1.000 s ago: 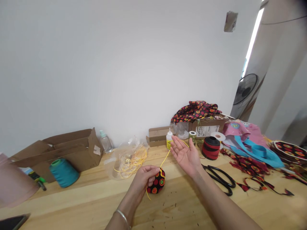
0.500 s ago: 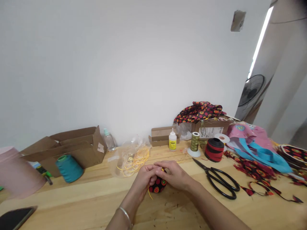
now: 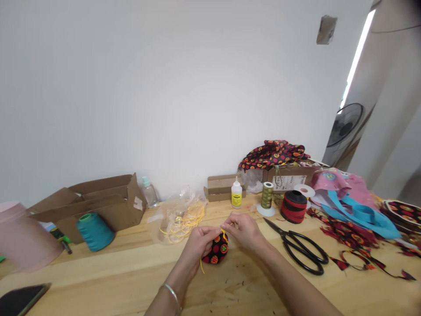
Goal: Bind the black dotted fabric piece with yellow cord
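Note:
A small black fabric pouch (image 3: 215, 253) with red and yellow round motifs hangs from my left hand (image 3: 201, 240), just above or against the table; which, I cannot tell. Yellow cord (image 3: 225, 235) runs along the pouch's upper right edge, and a loose end dangles below my left hand. The left thumb and fingers pinch the top of the pouch and cord. My right hand (image 3: 241, 230) is closed in a pinch on the yellow cord at the pouch's top right. The fingertips of both hands are close together and partly hide the cord.
Black scissors (image 3: 304, 245) lie right of my hands. Behind stand a glue bottle (image 3: 236, 194), an olive thread spool (image 3: 267, 196) and a red-black spool (image 3: 294, 206). Yellow cord in a plastic bag (image 3: 184, 219), a teal cone (image 3: 95, 231) and a cardboard box (image 3: 125, 208) are left.
My right hand has shifted slightly right and up, away from covering the pouch, drawing the yellow cord. More of the pouch and its cord edge now shows. My left hand stays nearly in place.

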`<state>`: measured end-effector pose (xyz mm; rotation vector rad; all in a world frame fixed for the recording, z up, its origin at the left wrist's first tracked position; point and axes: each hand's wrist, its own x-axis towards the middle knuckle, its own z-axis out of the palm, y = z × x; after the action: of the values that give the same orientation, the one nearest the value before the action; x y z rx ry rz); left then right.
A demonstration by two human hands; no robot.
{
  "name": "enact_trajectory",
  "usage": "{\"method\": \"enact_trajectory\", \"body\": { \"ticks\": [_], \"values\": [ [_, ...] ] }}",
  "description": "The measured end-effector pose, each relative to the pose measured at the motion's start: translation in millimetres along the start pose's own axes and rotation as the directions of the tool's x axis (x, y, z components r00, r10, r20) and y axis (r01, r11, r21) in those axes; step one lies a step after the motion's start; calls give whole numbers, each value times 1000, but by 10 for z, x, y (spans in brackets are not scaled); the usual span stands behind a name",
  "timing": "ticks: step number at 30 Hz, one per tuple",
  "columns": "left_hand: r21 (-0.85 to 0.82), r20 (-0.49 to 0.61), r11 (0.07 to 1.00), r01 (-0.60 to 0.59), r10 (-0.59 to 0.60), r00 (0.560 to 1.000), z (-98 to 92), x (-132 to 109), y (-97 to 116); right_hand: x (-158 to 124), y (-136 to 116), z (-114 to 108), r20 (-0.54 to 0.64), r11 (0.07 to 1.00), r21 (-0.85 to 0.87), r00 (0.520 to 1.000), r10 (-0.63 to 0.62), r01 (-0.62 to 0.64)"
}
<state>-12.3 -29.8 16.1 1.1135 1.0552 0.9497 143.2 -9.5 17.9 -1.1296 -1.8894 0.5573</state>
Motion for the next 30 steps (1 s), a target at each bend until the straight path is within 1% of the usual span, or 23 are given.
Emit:
{"method": "enact_trajectory", "body": {
  "ticks": [3,6,8,10,11,14,17,19,20,22,24,25,26,28,30],
  "values": [
    [5,-11,999,-36,36,999,15,9,-20,-3,24,46,-27,999,13,999,46,-46],
    [-2,-10,998,-57,57,998,24,13,-30,4,80,95,-9,994,29,994,109,-109],
    [-29,5,998,-48,48,999,16,9,-21,14,114,121,11,985,80,988,153,-153],
    [-118,57,993,11,-4,998,-6,3,2,24,120,136,35,967,173,983,182,-185],
    [-185,97,981,65,-48,994,-21,2,16,28,110,138,50,953,231,980,191,-197],
    [-386,232,892,235,-153,961,-75,15,54,38,38,127,98,887,401,973,207,-229],
    [-473,314,823,316,-178,933,-120,42,56,43,-38,110,118,840,479,967,224,-253],
    [-480,317,811,334,-194,928,-137,51,37,43,-64,94,137,829,489,963,234,-271],
    [-474,302,816,330,-201,932,-141,50,26,42,-68,80,155,829,484,960,235,-281],
    [-434,252,853,290,-195,948,-138,35,8,37,-65,30,210,833,464,951,226,-301],
    [-356,205,903,242,-177,963,-122,12,5,26,-54,-47,297,813,465,927,229,-350],
    [-314,188,922,225,-172,967,-112,-1,8,19,-48,-89,352,774,491,903,244,-400],
    [-275,175,937,215,-171,970,-102,-11,14,12,-40,-130,424,702,535,868,258,-470],
    [-219,150,955,200,-169,974,-84,-26,26,1,-22,-189,566,493,633,791,231,-597],
    [-197,118,966,168,-146,982,-73,-31,33,-2,1,-210,666,274,682,731,148,-678]
  ]
}}
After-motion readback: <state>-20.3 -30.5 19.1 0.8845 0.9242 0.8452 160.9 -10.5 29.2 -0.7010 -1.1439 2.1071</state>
